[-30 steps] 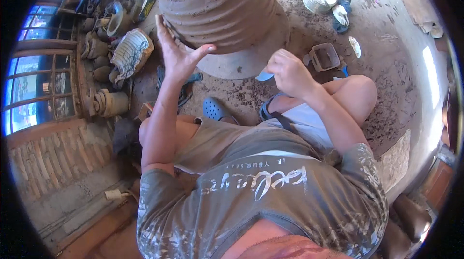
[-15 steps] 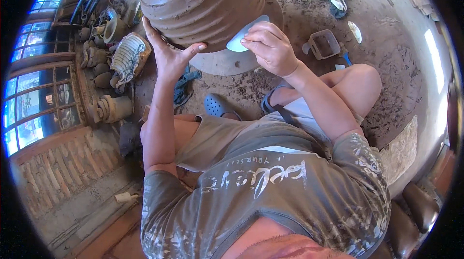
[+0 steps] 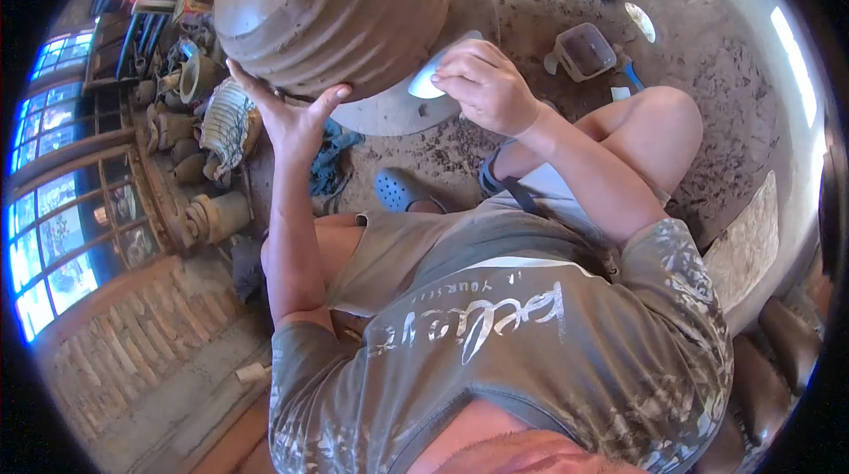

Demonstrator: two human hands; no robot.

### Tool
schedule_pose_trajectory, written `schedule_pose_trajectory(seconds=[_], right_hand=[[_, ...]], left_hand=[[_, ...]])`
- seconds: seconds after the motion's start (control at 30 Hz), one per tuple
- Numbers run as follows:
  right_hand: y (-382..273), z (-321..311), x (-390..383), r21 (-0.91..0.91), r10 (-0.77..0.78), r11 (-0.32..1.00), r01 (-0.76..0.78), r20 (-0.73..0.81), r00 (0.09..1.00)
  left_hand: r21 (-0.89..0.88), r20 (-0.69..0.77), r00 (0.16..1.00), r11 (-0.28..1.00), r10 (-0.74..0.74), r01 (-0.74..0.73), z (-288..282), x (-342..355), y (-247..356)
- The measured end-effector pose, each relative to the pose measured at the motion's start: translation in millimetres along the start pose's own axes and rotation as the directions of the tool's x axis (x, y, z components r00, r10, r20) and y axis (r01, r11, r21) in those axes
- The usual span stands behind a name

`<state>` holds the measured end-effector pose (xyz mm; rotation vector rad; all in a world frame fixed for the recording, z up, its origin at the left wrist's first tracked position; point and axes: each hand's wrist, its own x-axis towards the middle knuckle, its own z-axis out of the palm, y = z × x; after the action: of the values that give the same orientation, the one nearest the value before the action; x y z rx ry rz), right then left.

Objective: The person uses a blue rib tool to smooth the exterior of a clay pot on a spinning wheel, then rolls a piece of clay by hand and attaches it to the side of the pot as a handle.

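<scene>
Arms fwd, elbows bent | L grip spread (on ribbed pot) | R grip clamped on lt-blue scraper

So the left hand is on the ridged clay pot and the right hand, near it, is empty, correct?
Not quite: the head view shows the right hand is not empty; its fingers pinch a thin pale-blue tool. The left hand is on the ridged clay pot, as you say.
</scene>
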<state>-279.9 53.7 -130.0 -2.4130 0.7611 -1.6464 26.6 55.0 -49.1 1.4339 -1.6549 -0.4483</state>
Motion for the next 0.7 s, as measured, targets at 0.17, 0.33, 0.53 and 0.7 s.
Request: schedule_pose_trajectory(seconds=[0.17, 0.33, 0.53, 0.7], right_hand=[[8, 5, 11, 0.014, -0.075, 0.997, 0.076, -0.034, 0.997], [14, 11, 12, 0.053, -0.081, 0.995, 0.083, -0.042, 0.996], [17, 15, 14, 0.028, -0.086, 0.996, 0.086, -0.014, 0.996], [20, 6, -12, -0.189, 0.138, 0.98, -0.063, 0.413, 0.9]], left_hand=[[0.007, 0.01, 0.999, 0.999, 0.039, -0.039, 2, 1, -2], [-0.095, 0.03, 0.999, 0.995, 0.018, -0.016, 4, 0, 4], [-0.041, 0.044, 0.998, 0.998, 0.042, -0.04, 3, -1, 6], [-0.054, 0.017, 1.0, 0.998, 0.02, -0.019, 2, -3, -2]])
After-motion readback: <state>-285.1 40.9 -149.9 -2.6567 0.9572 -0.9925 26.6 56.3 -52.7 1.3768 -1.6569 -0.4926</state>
